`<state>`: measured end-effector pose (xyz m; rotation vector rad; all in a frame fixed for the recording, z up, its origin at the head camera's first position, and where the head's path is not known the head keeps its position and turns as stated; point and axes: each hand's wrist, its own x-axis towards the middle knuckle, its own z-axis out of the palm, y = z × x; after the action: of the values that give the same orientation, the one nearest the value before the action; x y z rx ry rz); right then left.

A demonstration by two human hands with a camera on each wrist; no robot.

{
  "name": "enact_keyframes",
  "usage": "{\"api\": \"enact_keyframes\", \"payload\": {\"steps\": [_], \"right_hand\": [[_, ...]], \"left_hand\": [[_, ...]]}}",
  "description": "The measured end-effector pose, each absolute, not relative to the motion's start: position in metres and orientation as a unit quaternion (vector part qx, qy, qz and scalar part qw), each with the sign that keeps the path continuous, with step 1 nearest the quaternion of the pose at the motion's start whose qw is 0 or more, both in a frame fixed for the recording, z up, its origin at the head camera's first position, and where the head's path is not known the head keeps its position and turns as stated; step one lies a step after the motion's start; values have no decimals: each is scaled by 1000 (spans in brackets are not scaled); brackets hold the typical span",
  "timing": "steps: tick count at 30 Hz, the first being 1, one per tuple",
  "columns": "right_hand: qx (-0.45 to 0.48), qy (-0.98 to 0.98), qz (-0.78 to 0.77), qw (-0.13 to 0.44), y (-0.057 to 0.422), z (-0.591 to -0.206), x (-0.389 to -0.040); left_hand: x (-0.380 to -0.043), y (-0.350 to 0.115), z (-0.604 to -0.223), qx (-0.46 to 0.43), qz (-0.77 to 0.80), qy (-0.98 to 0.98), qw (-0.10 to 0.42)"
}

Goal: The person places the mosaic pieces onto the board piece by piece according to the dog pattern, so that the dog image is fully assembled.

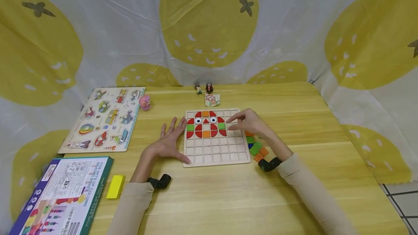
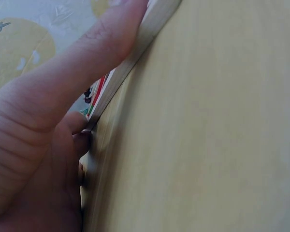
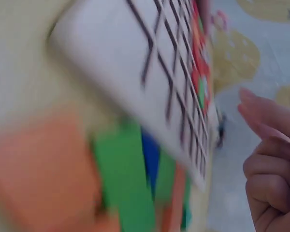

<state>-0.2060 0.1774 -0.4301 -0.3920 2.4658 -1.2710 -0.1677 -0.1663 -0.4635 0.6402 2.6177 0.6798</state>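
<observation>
A wooden grid board (image 1: 216, 150) lies on the table. Red, green, orange and white tiles fill part of its upper rows, forming a face with two eye tiles (image 1: 197, 120). My left hand (image 1: 168, 143) spreads along the board's left side, thumb at the near-left corner; the left wrist view shows that thumb (image 2: 99, 43) against the board's edge. Over the right columns hovers my right hand (image 1: 250, 122), thumb and index finger slightly apart beside a green tile (image 1: 221, 126). No piece shows between them. Its other fingers (image 3: 270, 169) are bent in the right wrist view.
Loose green tiles (image 1: 255, 148), orange and blue ones lie right of the board, partly under my right wrist. Behind it are a small pattern card (image 1: 212, 99) and two figurines (image 1: 209, 87). Leftward are a picture puzzle (image 1: 98, 119), a pink toy (image 1: 144, 102), a box (image 1: 70, 184) and a yellow block (image 1: 115, 186).
</observation>
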Motion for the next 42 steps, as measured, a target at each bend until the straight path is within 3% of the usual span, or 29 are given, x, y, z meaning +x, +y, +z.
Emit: {"api": "enact_keyframes", "payload": {"steps": [4,8,12,18,24,35,42], "right_hand": [[-125,887,-411,167,234,-428,-199],[-102,882,-407,215,275,-436,-190],[-83,871,-421,238,292,-443,-187],[-88,886,-407,205,291,-440,-190],[-108,881,-426,174,258,-430,-189],[-146,861,-442,203,128,-435,-180],[-148,862,-439,207,103,-443,-179]], "left_hand": [[-166,-167,-462,228,252,924,177],[-165,-167,-461,228,250,924,178],[-166,-165,-461,231,245,925,177],[-166,-167,-460,234,252,923,171],[-165,-167,-462,231,243,926,173],[-166,-165,-461,231,239,927,175],[-166,-167,-462,226,237,927,182]]}}
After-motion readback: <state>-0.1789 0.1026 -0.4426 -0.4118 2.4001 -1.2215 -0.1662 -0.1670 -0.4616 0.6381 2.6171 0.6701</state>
